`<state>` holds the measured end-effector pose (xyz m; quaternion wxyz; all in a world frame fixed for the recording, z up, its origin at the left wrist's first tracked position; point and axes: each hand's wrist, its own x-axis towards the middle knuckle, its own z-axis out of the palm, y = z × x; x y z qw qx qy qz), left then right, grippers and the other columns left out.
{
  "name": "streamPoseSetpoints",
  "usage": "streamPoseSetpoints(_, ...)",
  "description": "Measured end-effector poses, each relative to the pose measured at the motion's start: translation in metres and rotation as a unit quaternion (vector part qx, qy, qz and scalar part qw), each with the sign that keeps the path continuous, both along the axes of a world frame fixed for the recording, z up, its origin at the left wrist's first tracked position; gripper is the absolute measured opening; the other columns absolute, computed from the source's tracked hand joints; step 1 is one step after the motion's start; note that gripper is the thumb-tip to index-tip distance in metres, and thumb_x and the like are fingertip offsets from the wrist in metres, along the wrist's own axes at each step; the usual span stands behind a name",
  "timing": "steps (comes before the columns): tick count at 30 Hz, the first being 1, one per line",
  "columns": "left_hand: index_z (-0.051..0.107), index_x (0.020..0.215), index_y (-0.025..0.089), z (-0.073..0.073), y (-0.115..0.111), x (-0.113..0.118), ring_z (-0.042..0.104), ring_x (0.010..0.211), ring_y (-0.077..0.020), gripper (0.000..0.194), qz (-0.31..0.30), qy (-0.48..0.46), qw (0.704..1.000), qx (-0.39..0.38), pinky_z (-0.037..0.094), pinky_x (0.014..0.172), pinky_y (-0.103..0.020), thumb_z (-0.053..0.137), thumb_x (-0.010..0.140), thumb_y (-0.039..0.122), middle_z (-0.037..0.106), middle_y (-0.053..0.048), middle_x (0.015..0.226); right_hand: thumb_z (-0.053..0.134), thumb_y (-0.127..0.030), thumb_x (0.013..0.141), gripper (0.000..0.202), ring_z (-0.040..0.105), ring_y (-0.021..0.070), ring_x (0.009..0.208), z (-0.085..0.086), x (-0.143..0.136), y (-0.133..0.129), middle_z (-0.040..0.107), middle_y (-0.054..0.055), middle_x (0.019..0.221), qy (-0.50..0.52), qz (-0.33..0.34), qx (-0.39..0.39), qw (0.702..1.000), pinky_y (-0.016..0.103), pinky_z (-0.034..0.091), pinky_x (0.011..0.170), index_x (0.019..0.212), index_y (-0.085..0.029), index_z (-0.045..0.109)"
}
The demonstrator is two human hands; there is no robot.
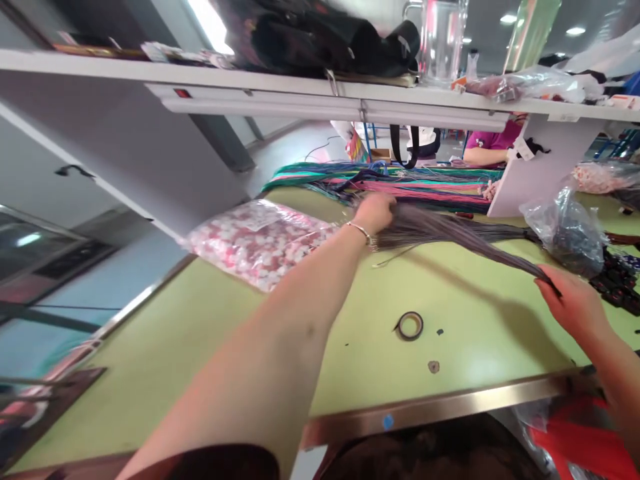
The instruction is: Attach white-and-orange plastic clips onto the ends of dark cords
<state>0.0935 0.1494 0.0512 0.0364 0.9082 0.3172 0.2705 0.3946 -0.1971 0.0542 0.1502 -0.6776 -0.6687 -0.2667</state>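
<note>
A long bundle of thin grey cords (465, 241) stretches between my two hands above the green tabletop. My right hand (575, 303) is closed around its gathered end at the right. Far forward, my left hand (374, 212) is at the bundle's other end, its fingers curled and partly smeared by motion. More grey cords lie flat on the table beneath and behind the raised part. In front of me lies a small roll of dark tape (411, 326).
Coloured cords (430, 187) lie across the table's back. A bag of pink and white pieces (255, 243) is at the left. Clear plastic (570, 230) and black parts (617, 283) sit at the right. A loaded shelf (280, 83) spans above; a person (493, 143) is beyond.
</note>
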Motion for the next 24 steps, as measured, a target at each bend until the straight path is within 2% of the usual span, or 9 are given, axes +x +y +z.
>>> streamPoseSetpoints(2, 0.064, 0.07, 0.013, -0.018, -0.003, -0.003, 0.06, 0.082, -0.0196, 0.01, -0.002, 0.042, 0.999, -0.008, 0.044, 0.081, -0.031, 0.057, 0.065, 0.007, 0.066, -0.005, 0.072, 0.045, -0.033, 0.092, 0.03, 0.067, 0.0229, 0.076, 0.007, 0.007, -0.005, 0.071, 0.008, 0.091, -0.04, -0.024, -0.023, 0.999, 0.032, 0.049, 0.064, 0.114, -0.023, 0.062)
streamPoseSetpoints(4, 0.067, 0.079, 0.012, -0.019, -0.002, -0.009, 0.06, 0.089, -0.0185, 0.017, 0.006, 0.052, 0.999, 0.0, 0.042, 0.088, -0.03, 0.054, 0.068, 0.008, 0.068, -0.005, 0.082, 0.045, -0.035, 0.091, 0.031, 0.067, 0.0238, 0.077, 0.019, 0.015, -0.013, 0.071, 0.008, 0.092, -0.055, -0.031, -0.011, 0.998, 0.033, 0.049, 0.065, 0.116, -0.024, 0.061)
streamPoseSetpoints(7, 0.066, 0.098, 0.009, 0.017, 0.012, -0.015, 0.05, 0.114, -0.026, 0.028, 0.03, 0.011, 0.999, 0.041, 0.034, 0.102, -0.041, 0.053, 0.073, 0.006, 0.064, -0.013, 0.114, 0.046, -0.037, 0.09, 0.037, 0.067, 0.027, 0.088, 0.034, 0.023, -0.015, 0.071, 0.012, 0.1, -0.046, -0.062, 0.057, 0.995, 0.035, 0.05, 0.073, 0.123, -0.023, 0.058)
streamPoseSetpoints(9, 0.064, 0.102, 0.009, 0.05, 0.023, -0.012, 0.048, 0.117, -0.0255, 0.029, 0.038, -0.1, 0.989, 0.1, 0.033, 0.103, -0.041, 0.055, 0.074, 0.008, 0.061, -0.012, 0.121, 0.049, -0.038, 0.088, 0.038, 0.067, 0.0269, 0.088, 0.036, 0.029, -0.008, 0.071, 0.014, 0.099, -0.013, -0.09, 0.106, 0.99, 0.035, 0.05, 0.074, 0.121, -0.022, 0.06)
streamPoseSetpoints(12, 0.063, 0.1, 0.008, 0.075, 0.031, -0.003, 0.055, 0.101, -0.0187, 0.025, 0.048, -0.167, 0.981, 0.083, 0.043, 0.092, -0.035, 0.047, 0.08, 0.009, 0.065, -0.009, 0.105, 0.051, -0.045, 0.085, 0.041, 0.065, 0.0214, 0.066, 0.023, 0.047, 0.005, 0.071, 0.009, 0.084, 0.129, -0.094, 0.044, 0.986, 0.031, 0.051, 0.06, 0.114, -0.019, 0.064)
streamPoseSetpoints(15, 0.065, 0.082, 0.012, 0.046, 0.02, -0.006, 0.059, 0.089, -0.0216, 0.016, 0.016, -0.036, 0.995, 0.097, 0.044, 0.089, -0.041, 0.051, 0.077, 0.006, 0.066, -0.007, 0.084, 0.051, -0.052, 0.081, 0.044, 0.066, 0.021, 0.064, 0.006, 0.076, 0.007, 0.072, 0.005, 0.083, 0.194, -0.047, -0.096, 0.975, 0.031, 0.053, 0.059, 0.109, -0.022, 0.068)
streamPoseSetpoints(18, 0.063, 0.073, 0.016, -0.013, -0.004, -0.027, 0.058, 0.094, -0.0235, 0.019, -0.079, 0.069, 0.979, 0.174, 0.038, 0.098, -0.048, 0.049, 0.081, 0.006, 0.066, -0.01, 0.085, 0.053, -0.051, 0.078, 0.037, 0.068, 0.0265, 0.088, -0.01, 0.099, 0.0, 0.072, 0.004, 0.098, 0.121, -0.016, -0.153, 0.981, 0.037, 0.054, 0.078, 0.102, -0.029, 0.071)
streamPoseSetpoints(20, 0.064, 0.079, 0.015, -0.047, -0.022, -0.045, 0.056, 0.098, -0.0253, 0.017, -0.04, 0.045, 0.983, 0.171, 0.039, 0.095, -0.048, 0.05, 0.08, 0.007, 0.066, -0.012, 0.091, 0.051, -0.048, 0.079, 0.034, 0.068, 0.027, 0.093, -0.018, 0.108, -0.005, 0.072, 0.005, 0.101, 0.119, -0.017, -0.169, 0.978, 0.038, 0.053, 0.084, 0.101, -0.031, 0.071)
streamPoseSetpoints(24, 0.066, 0.087, 0.016, -0.077, -0.059, -0.076, 0.055, 0.097, -0.0253, 0.02, -0.07, 0.048, 0.989, 0.119, 0.043, 0.087, -0.044, 0.051, 0.077, 0.007, 0.066, -0.012, 0.094, 0.058, -0.047, 0.075, 0.033, 0.068, 0.0278, 0.093, -0.024, 0.113, 0.001, 0.072, 0.009, 0.102, 0.183, -0.022, -0.291, 0.939, 0.037, 0.055, 0.083, 0.099, -0.03, 0.073)
